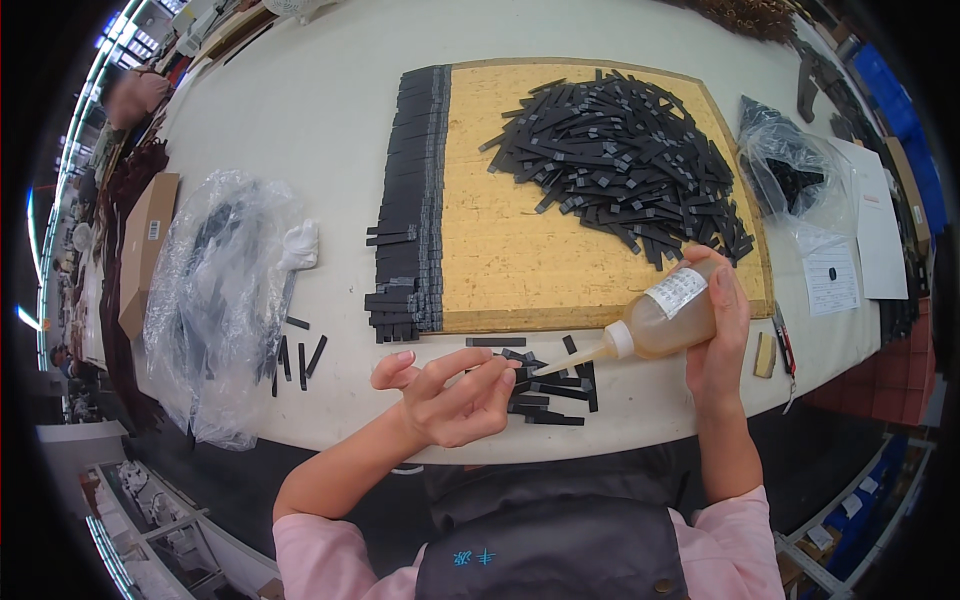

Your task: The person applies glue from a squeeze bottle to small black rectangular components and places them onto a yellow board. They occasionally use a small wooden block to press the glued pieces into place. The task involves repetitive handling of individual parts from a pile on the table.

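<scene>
Squeeze bottle [662, 322], translucent with a white label, lies aslant in the person's right hand [722, 335], fingers wrapped round its body, above the table's near edge. Its long axis slopes from upper right to lower left, the tapered nozzle [578, 361] pointing down-left toward the left hand [457, 397]. That hand's fingertips are drawn together, apparently on a black strip [524, 371], though overlapping strips beneath blur its outline. Beyond, a yellow board [475, 230] bears a heap of black strips [615, 155].
</scene>
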### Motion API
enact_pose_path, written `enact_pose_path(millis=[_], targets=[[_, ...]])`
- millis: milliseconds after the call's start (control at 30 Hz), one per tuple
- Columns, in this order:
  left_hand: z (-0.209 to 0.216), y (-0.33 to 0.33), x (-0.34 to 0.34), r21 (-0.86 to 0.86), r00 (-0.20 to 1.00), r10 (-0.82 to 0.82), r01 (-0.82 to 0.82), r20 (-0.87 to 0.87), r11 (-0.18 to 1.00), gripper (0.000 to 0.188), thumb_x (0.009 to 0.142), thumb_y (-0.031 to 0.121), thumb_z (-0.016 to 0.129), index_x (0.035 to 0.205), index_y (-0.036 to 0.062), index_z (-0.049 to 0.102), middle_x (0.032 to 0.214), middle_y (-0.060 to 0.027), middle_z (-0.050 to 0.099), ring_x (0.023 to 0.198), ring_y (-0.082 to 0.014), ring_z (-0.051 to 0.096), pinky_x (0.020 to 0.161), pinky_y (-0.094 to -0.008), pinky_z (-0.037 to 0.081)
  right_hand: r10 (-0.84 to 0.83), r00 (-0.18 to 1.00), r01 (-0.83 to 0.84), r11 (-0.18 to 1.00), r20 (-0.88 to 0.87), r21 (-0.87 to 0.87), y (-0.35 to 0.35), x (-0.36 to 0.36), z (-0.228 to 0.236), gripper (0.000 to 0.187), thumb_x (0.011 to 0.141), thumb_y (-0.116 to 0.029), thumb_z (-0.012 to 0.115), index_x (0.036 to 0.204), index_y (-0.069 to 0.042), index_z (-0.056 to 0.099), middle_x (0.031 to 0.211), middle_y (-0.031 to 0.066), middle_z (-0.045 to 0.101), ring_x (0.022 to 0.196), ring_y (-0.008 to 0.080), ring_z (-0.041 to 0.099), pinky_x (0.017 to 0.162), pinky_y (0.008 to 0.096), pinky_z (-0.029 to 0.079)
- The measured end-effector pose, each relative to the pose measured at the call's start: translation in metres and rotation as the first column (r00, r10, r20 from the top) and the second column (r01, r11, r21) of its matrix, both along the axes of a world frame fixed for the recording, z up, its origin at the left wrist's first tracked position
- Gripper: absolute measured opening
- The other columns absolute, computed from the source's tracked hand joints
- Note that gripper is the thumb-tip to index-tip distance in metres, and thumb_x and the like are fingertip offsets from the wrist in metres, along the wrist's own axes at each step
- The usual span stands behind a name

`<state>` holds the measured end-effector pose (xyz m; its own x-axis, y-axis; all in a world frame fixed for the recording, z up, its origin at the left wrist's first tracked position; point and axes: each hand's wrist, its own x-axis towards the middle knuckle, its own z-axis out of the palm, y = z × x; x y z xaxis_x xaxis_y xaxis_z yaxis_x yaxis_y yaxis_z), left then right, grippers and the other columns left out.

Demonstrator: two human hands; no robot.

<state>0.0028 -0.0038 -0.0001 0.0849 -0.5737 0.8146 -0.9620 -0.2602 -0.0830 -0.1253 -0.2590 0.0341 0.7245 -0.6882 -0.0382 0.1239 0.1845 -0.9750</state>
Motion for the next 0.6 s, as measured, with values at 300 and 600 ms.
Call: enact_pose_path(millis=[300, 600], targets=[[-0.0019, 0.0020, 0.0000, 0.007, 1.000, -0.004, 0.004, -0.008, 1.000, 0.032, 0.076, 0.013, 0.077, 0.073, 0.0295, 0.051, 0.086, 0.0151, 0.069, 0.083, -0.0060, 0.063, 0.102, -0.0464, 0.020, 0.009, 0.998, -0.018, 0.989, 0.065, 0.147, -0.0034, 0.0008, -0.0026, 0.038, 0.103, -0.035, 0.051, 0.121, -0.002, 0.060, 0.105, 0.0069, 0.061, 0.097, 0.0111, 0.060, 0.086, 0.0250, 0.047], [0.0001, -0.0009, -0.0001, -0.003, 1.000, 0.017, -0.017, -0.005, 1.000, 0.035, 0.074, 0.010, 0.074, 0.067, 0.0299, 0.046, 0.083, 0.0155, 0.067, 0.080, -0.0041, 0.062, 0.100, -0.0436, 0.021, -0.011, 0.999, 0.011, 1.000, 0.030, -0.012, 0.0007, 0.0013, -0.0024, 0.039, 0.104, -0.036, 0.051, 0.120, -0.002, 0.060, 0.105, 0.0067, 0.061, 0.098, 0.0107, 0.059, 0.088, 0.0248, 0.046]])
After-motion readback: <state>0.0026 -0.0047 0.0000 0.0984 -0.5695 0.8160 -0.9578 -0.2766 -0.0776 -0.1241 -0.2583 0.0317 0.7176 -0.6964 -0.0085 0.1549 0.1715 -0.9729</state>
